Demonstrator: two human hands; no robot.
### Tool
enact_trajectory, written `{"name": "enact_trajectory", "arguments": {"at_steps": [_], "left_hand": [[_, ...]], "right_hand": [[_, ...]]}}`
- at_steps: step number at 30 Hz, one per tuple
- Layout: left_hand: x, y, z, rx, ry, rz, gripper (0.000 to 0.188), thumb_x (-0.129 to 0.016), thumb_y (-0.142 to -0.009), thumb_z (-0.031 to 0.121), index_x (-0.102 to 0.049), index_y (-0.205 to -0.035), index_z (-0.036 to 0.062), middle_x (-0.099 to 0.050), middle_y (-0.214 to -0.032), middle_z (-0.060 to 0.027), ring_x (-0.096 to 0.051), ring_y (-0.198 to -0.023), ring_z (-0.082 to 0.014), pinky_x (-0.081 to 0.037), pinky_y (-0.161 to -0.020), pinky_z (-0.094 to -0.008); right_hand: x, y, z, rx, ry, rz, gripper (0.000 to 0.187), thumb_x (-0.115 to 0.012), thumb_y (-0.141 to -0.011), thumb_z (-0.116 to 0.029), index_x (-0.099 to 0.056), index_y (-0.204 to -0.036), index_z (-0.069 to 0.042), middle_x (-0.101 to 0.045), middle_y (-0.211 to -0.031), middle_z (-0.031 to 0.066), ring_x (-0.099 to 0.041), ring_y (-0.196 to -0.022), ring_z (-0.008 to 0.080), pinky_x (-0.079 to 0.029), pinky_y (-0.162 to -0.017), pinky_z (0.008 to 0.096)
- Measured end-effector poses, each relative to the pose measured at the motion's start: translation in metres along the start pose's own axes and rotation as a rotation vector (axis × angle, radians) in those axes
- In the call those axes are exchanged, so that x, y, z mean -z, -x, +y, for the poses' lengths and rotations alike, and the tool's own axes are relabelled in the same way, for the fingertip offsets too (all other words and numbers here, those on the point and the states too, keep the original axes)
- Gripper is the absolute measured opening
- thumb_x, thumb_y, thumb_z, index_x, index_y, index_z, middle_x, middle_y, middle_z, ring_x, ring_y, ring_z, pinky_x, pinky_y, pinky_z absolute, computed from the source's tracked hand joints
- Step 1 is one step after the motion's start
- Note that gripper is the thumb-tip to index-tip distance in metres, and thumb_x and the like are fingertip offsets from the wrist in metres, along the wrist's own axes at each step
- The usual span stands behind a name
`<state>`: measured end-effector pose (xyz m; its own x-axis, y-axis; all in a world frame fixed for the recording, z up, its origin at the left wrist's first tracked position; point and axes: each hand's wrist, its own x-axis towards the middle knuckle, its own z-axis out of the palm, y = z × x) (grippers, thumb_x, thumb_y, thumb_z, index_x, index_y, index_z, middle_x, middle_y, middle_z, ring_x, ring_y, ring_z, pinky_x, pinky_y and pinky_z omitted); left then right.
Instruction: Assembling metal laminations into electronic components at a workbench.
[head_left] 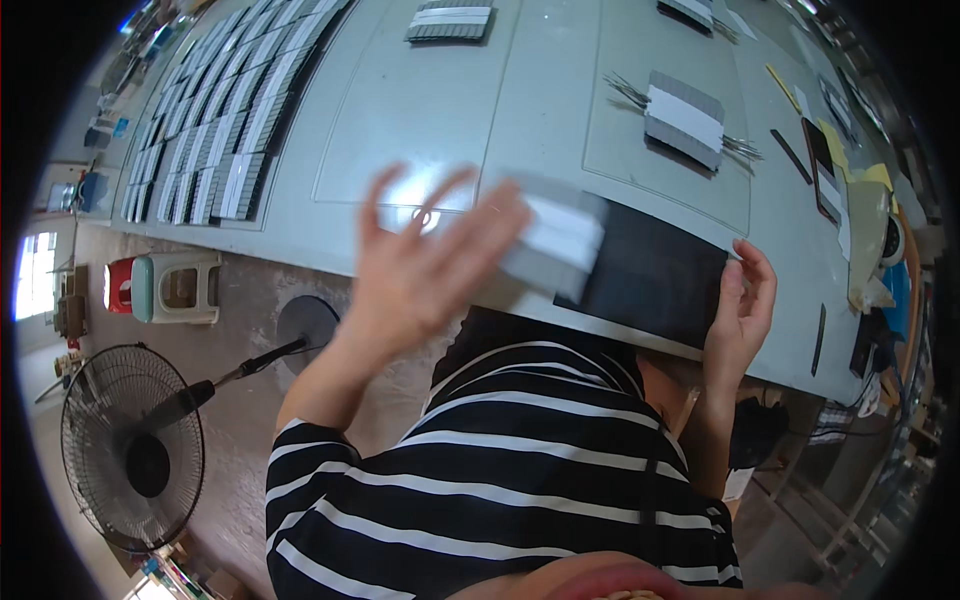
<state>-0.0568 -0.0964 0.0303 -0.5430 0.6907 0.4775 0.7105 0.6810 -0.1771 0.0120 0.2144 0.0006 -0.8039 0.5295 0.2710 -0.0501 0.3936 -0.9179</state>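
My left hand (425, 265) is smeared by motion, with some fingers spread. Its closed index finger and hidden thumb appear to pinch the left end of a flat grey ribbed bundle (550, 240) with a white band. That bundle is blurred as well and overlaps the left part of a black flat mat (655, 275) at the table's near edge. At the mat's right end, my right hand (742, 305) touches the edge, thumb and fingers apart and slightly bent. Farther right lies a similar banded bundle (685, 120) with thin wire-like strands sticking out of both ends.
Rows of banded bundles (235, 100) cover the table's far left. Another bundle (450, 20) lies at the back. A phone (822, 170), a dark strip (790, 156) and a yellow pencil-like stick (784, 88) lie right. A standing fan (135, 445) and stacked stools (175, 287) stand left on the floor.
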Motion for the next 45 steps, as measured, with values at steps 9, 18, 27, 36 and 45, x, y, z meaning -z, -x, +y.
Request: {"name": "enact_trajectory", "arguments": {"at_steps": [9, 18, 27, 36, 45], "left_hand": [[-0.017, 0.013, -0.091, 0.187, -0.170, -0.152, 0.048, -0.070, -0.087, 0.012, -0.062, -0.133, 0.0233, -0.063, -0.131, 0.0053, -0.053, -0.125, -0.0208, -0.025, -0.114, -0.0471], [-0.008, 0.013, -0.102, 0.145, 0.004, -0.268, 0.053, -0.071, -0.086, 0.037, -0.060, -0.135, 0.0202, -0.060, -0.136, 0.0006, -0.052, -0.128, -0.0254, -0.030, -0.112, -0.0508], [-0.013, -0.074, -0.067, -0.077, 0.115, -0.063, 0.041, -0.078, -0.081, 0.018, -0.068, -0.120, 0.0156, -0.068, -0.119, -0.0002, -0.059, -0.116, -0.0233, -0.039, -0.103, -0.0434], [-0.083, -0.155, -0.035, -0.178, 0.178, 0.084, 0.021, -0.077, -0.081, 0.015, -0.074, -0.102, 0.0154, -0.070, -0.101, 0.0009, -0.061, -0.105, -0.0203, -0.042, -0.097, -0.0430], [-0.097, -0.162, -0.027, -0.182, 0.149, 0.129, 0.007, -0.075, -0.080, 0.014, -0.071, -0.086, 0.0129, -0.068, -0.090, 0.0020, -0.060, -0.097, -0.0182, -0.041, -0.093, -0.0436]], "right_hand": [[0.002, -0.074, -0.018, 0.595, 0.577, -0.127, 0.014, -0.068, -0.087, -0.004, -0.069, -0.101, -0.005, -0.062, -0.098, 0.0087, -0.058, -0.091, 0.0252, -0.048, -0.077, 0.0356], [-0.019, -0.137, 0.004, 0.846, 0.759, -0.158, 0.010, -0.073, -0.081, -0.007, -0.069, -0.091, -0.006, -0.059, -0.090, 0.0039, -0.057, -0.090, 0.0244, -0.049, -0.076, 0.0376], [-0.023, -0.143, 0.010, 0.905, 0.797, -0.179, 0.009, -0.071, -0.081, -0.009, -0.067, -0.089, -0.006, -0.059, -0.088, 0.0040, -0.056, -0.089, 0.0231, -0.047, -0.077, 0.0361], [-0.013, -0.133, 0.004, 0.995, 0.794, -0.267, 0.012, -0.070, -0.080, -0.005, -0.067, -0.092, -0.004, -0.063, -0.085, 0.0049, -0.057, -0.091, 0.0231, -0.043, -0.079, 0.0359], [-0.012, -0.132, 0.015, 0.875, 0.698, -0.293, 0.009, -0.071, -0.083, -0.007, -0.068, -0.092, -0.005, -0.063, -0.088, 0.0042, -0.056, -0.094, 0.0221, -0.041, -0.081, 0.0362]]}}
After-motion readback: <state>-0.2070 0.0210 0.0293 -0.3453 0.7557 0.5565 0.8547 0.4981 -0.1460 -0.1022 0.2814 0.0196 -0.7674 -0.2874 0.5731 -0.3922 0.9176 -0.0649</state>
